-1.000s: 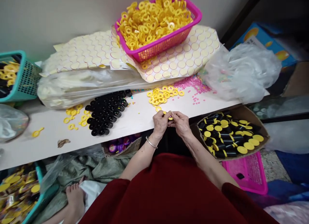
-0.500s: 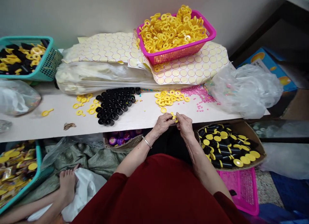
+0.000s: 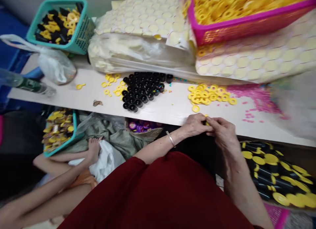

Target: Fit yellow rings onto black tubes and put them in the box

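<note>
At the table's front edge my left hand [image 3: 196, 125] and my right hand [image 3: 224, 131] meet, the fingers of both closed in a pinch. Between them shows a bit of a small yellow plastic ring piece [image 3: 207, 122], mostly hidden by the fingertips. Just beyond my hands lies a loose pile of yellow plastic rings [image 3: 207, 94], one ring apart from it on the near side. To the left, black plastic cups [image 3: 144, 92] stand packed together in rows, with a few more yellow ring pieces [image 3: 118, 89] beside them.
A pink basket [image 3: 237, 26] of yellow rings sits on sticker sheets [image 3: 251, 66] at the back. Pink beads [image 3: 261, 100] are scattered right. A teal basket [image 3: 82, 41] stands back left. Below right is a box of black tubes [image 3: 278, 183]. Another person's leg [image 3: 92, 153] shows lower left.
The view has swung left and come closer, so the table's things appear shifted right. Both hands remain together on the yellow piece, which is now more covered by the fingers.
</note>
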`<state>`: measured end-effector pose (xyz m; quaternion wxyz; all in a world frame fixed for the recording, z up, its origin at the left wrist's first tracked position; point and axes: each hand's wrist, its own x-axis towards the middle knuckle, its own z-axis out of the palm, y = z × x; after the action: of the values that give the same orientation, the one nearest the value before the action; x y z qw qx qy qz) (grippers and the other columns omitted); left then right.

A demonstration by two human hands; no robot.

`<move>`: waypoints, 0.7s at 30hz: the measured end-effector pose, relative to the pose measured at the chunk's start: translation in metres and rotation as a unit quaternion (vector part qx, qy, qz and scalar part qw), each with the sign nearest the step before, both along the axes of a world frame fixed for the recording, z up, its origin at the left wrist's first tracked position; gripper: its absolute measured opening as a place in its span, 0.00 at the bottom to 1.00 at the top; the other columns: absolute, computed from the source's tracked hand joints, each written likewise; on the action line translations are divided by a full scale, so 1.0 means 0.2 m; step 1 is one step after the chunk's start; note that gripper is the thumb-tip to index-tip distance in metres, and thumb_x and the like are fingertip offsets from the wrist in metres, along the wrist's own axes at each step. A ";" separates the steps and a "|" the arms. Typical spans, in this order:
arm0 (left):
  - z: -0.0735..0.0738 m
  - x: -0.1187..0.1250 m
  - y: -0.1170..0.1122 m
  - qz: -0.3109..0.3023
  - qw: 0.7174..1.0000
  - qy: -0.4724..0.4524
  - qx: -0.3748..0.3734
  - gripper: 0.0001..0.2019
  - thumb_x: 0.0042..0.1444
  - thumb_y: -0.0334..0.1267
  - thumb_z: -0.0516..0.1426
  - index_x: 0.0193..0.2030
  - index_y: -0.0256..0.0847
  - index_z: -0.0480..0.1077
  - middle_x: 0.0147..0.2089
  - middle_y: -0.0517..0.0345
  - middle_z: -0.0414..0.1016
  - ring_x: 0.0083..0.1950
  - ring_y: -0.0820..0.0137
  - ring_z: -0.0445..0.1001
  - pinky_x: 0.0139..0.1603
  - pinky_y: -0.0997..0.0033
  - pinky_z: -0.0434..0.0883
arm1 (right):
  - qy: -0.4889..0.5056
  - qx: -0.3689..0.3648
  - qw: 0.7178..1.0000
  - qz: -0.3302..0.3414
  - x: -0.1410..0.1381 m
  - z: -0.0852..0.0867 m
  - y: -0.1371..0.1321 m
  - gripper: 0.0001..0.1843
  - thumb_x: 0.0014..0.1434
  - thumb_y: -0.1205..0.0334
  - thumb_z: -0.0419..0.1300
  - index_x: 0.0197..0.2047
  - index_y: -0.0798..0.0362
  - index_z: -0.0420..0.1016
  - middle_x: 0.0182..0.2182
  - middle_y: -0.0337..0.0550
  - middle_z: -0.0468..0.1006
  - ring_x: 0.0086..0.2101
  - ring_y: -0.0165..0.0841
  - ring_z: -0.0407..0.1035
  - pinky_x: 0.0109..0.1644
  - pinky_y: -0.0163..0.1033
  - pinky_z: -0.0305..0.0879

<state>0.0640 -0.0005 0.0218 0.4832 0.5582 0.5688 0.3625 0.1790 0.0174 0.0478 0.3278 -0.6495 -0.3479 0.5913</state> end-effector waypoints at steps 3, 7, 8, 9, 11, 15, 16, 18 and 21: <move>0.00 0.01 0.00 -0.014 0.999 0.030 -0.011 0.08 0.45 0.35 0.61 0.21 0.38 0.67 0.28 0.63 0.62 0.31 0.75 0.62 0.34 0.73 0.60 | -0.012 -0.011 1.000 -0.006 0.00 0.00 0.00 0.19 0.27 0.57 0.75 0.21 0.55 0.73 0.18 0.38 0.70 0.14 0.24 0.64 0.13 0.27 0.64; -0.02 0.04 0.00 0.002 0.997 0.058 -0.042 0.08 0.45 0.37 0.62 0.22 0.39 0.69 0.29 0.59 0.65 0.32 0.72 0.64 0.34 0.70 0.61 | -0.024 -0.032 0.999 -0.007 0.01 -0.01 0.01 0.17 0.26 0.59 0.75 0.18 0.54 0.73 0.17 0.40 0.69 0.14 0.24 0.64 0.13 0.26 0.64; -0.03 0.04 0.00 0.010 0.997 0.061 -0.044 0.08 0.45 0.38 0.63 0.23 0.39 0.69 0.29 0.59 0.65 0.32 0.72 0.64 0.34 0.70 0.61 | -0.023 -0.034 0.999 -0.009 0.01 -0.02 0.01 0.17 0.26 0.59 0.75 0.18 0.54 0.73 0.17 0.40 0.69 0.14 0.24 0.63 0.13 0.26 0.63; -0.03 0.05 0.00 0.016 0.997 0.062 -0.042 0.07 0.45 0.38 0.63 0.23 0.40 0.70 0.29 0.60 0.65 0.32 0.72 0.63 0.33 0.70 0.61 | -0.021 -0.030 0.999 -0.012 0.00 -0.02 0.01 0.18 0.25 0.59 0.76 0.18 0.55 0.73 0.17 0.40 0.69 0.14 0.24 0.63 0.12 0.26 0.63; -0.05 0.06 0.02 0.018 0.998 0.054 -0.036 0.07 0.45 0.39 0.63 0.24 0.40 0.70 0.29 0.61 0.65 0.31 0.73 0.63 0.33 0.70 0.61 | -0.010 -0.007 1.000 -0.020 -0.01 -0.03 0.02 0.18 0.26 0.59 0.76 0.18 0.55 0.72 0.16 0.39 0.68 0.14 0.23 0.62 0.12 0.26 0.60; -0.03 0.04 0.04 0.002 0.998 0.030 -0.054 0.07 0.45 0.37 0.63 0.23 0.39 0.71 0.29 0.60 0.66 0.31 0.73 0.63 0.32 0.70 0.60 | 0.005 0.025 0.999 -0.041 -0.03 -0.03 0.01 0.18 0.30 0.59 0.75 0.14 0.55 0.68 0.11 0.37 0.64 0.12 0.23 0.59 0.11 0.27 0.54; -0.02 0.04 0.05 0.000 0.998 0.027 -0.060 0.07 0.45 0.37 0.63 0.22 0.38 0.70 0.28 0.59 0.66 0.31 0.73 0.63 0.31 0.70 0.60 | 0.011 0.021 0.999 -0.040 -0.03 -0.02 0.01 0.18 0.32 0.59 0.74 0.14 0.55 0.67 0.11 0.37 0.64 0.12 0.23 0.59 0.11 0.27 0.54; 0.00 0.02 0.05 -0.006 0.998 0.026 -0.060 0.08 0.46 0.36 0.62 0.20 0.37 0.69 0.26 0.59 0.66 0.30 0.73 0.63 0.30 0.70 0.59 | 0.022 0.005 0.999 -0.028 -0.03 0.00 0.00 0.18 0.36 0.58 0.73 0.14 0.55 0.66 0.11 0.37 0.64 0.12 0.24 0.59 0.11 0.28 0.56; 0.01 0.00 0.06 -0.027 0.998 0.027 -0.042 0.09 0.47 0.36 0.61 0.20 0.38 0.68 0.25 0.59 0.66 0.31 0.72 0.64 0.31 0.70 0.60 | 0.009 -0.032 0.999 -0.008 -0.02 0.03 0.01 0.17 0.40 0.59 0.71 0.16 0.55 0.66 0.12 0.38 0.66 0.12 0.25 0.61 0.13 0.28 0.59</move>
<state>0.0649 0.0105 0.0247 0.5002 0.5623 0.5812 0.3095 0.1757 0.0194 0.0543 0.3151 -0.6569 -0.3204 0.6054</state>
